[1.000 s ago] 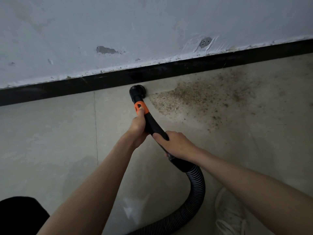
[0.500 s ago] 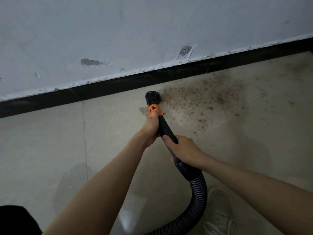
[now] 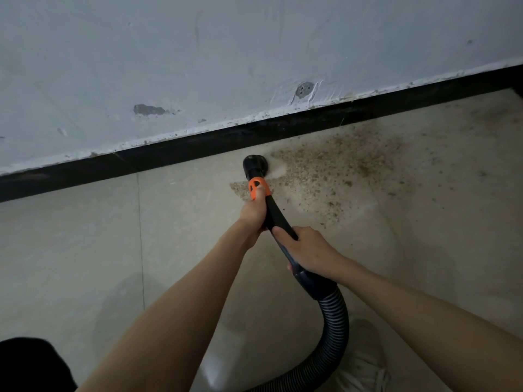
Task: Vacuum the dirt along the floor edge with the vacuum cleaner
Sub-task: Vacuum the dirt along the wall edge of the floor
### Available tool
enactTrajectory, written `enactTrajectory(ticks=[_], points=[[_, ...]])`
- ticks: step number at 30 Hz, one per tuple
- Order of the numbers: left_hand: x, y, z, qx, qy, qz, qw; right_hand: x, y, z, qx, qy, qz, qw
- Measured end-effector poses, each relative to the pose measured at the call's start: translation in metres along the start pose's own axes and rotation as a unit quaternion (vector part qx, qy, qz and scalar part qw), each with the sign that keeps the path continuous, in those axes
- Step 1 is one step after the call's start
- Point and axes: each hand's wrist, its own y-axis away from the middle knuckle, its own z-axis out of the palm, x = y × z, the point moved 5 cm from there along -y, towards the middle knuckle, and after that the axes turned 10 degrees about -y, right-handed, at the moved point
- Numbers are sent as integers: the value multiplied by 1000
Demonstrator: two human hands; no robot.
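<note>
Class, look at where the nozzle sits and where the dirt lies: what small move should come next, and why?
Probably slide the nozzle rightward along the black skirting. The dirt patch spreads to its right, and both the left hand and right hand already grip the wand.

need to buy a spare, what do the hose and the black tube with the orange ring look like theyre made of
The hose looks like flexible ribbed plastic: dark, with pale ridges, and it bends in a curve. The tube looks like rigid, smooth, matt black plastic, and it runs straight. The orange ring seems to be moulded plastic or rubber; the picture cannot settle which.
</note>
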Motion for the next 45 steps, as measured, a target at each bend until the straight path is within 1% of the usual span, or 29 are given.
enactTrajectory(ticks=[4,9,11,13,15,26,30,38,41,45], points=[[-5,0,-26,15,15,0,1000,-11,-8,17,-30,16,-19,999],[-15,4,-52,37,24,2,999,-18,-8,38,-66,23,-19,997],[-24,7,-59,63,-6,4,998,-16,-5,48,-73,26,-18,997],[-31,9,-66,104,-76,20,991,-12,-1,56,-74,29,-18,997],[-38,11,-68,124,-113,33,985,-7,4,60,-72,25,-22,997],[-54,22,-33,84,-117,39,989,18,34,44,-10,43,-5,999],[-47,20,-12,49,-137,37,989,24,39,29,13,21,5,1000],[-23,18,43,-29,-204,50,977,40,46,-3,95,-22,36,995],[-16,14,49,-39,-219,58,973,39,44,-8,97,-43,36,994],[-18,12,41,-29,-222,59,973,35,40,-1,84,-46,28,995]])
